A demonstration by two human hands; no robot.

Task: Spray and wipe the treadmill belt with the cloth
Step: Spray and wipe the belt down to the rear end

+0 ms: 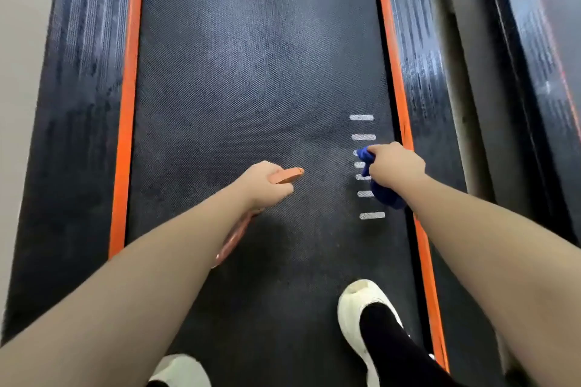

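The dark treadmill belt (251, 72) runs away from me between two orange strips. My left hand (264, 185) grips an orange spray bottle (287, 175); its nozzle points forward over the belt and its body shows below my wrist. My right hand (394, 165) grips a bunched blue cloth (385, 195) above the belt's right side, over a row of white dash marks (361, 118). A paler, misted patch of belt lies ahead of both hands.
Orange strips (127, 122) and black ribbed side rails (78, 88) flank the belt. My feet in white shoes (361, 302) stand on the near belt. Another treadmill (540, 41) lies on the right, and pale floor on the left.
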